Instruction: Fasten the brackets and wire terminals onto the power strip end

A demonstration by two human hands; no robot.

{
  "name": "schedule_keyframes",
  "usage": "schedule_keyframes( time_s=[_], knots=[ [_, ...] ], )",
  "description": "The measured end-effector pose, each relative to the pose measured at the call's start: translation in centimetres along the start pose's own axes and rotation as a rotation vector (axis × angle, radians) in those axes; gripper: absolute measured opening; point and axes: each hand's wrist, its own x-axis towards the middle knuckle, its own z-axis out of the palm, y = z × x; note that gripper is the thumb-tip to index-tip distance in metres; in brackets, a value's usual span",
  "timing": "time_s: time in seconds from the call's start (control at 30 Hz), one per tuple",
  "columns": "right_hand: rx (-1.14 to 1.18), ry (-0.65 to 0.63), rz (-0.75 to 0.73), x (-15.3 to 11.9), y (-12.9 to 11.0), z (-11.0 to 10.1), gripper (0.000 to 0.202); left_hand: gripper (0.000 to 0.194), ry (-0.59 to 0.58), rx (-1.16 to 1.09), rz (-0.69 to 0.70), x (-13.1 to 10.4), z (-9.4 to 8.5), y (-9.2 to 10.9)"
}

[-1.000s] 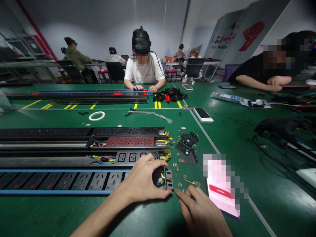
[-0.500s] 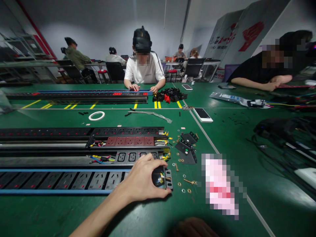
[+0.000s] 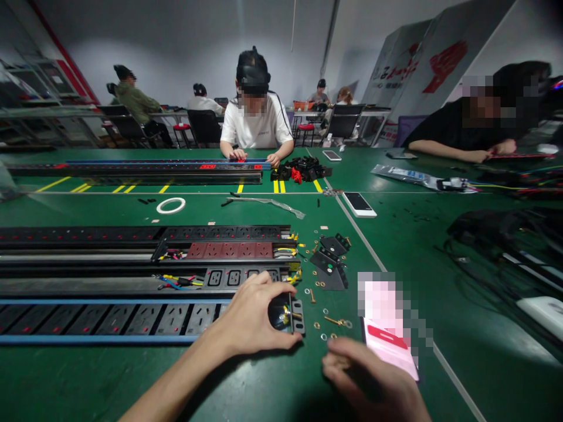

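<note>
My left hand (image 3: 248, 319) grips the right end of the blue-edged power strip (image 3: 127, 319), thumb and fingers spanning a black end bracket (image 3: 298, 318). A brass screw sticks out through that bracket, and wiring shows inside the strip's end. My right hand (image 3: 365, 372), a little blurred, hovers low on the right, fingers curled; whatever may be in them is hidden. Just beyond it lie washers (image 3: 324, 337), brass nuts (image 3: 316, 325) and a long brass screw (image 3: 336, 322). A lit phone (image 3: 393, 346), partly pixelated, rests beside that hand.
More power strips (image 3: 229, 251) lie parallel behind. Loose black brackets (image 3: 328, 269) sit right of their ends. A white tape ring (image 3: 171, 206) and a white phone (image 3: 359, 204) are farther back. Black cables (image 3: 484, 234) lie at right. A co-worker (image 3: 255, 120) sits opposite.
My right hand has come up from the bottom edge into view, closer to the loose hardware. My left hand keeps its grip on the bracket. The view has shifted slightly.
</note>
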Motion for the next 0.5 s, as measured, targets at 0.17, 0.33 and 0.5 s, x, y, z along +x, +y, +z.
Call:
schedule_keyframes(
  time_s=[0.17, 0.33, 0.5],
  knots=[
    [0.234, 0.114, 0.243, 4.2, -1.4, 1.2, 0.036, 0.060, 0.012, -0.018, 0.011, 0.0, 0.1, 0.0],
    [0.347, 0.024, 0.257, 5.0, -1.4, 2.4, 0.035, 0.060, 0.021, -0.007, 0.012, 0.0, 0.1, 0.0],
    [0.378, 0.119, 0.278, 4.8, -1.7, 3.0, 0.042, 0.060, 0.020, -0.001, 0.023, 0.1, 0.1, 0.0]
  ],
)
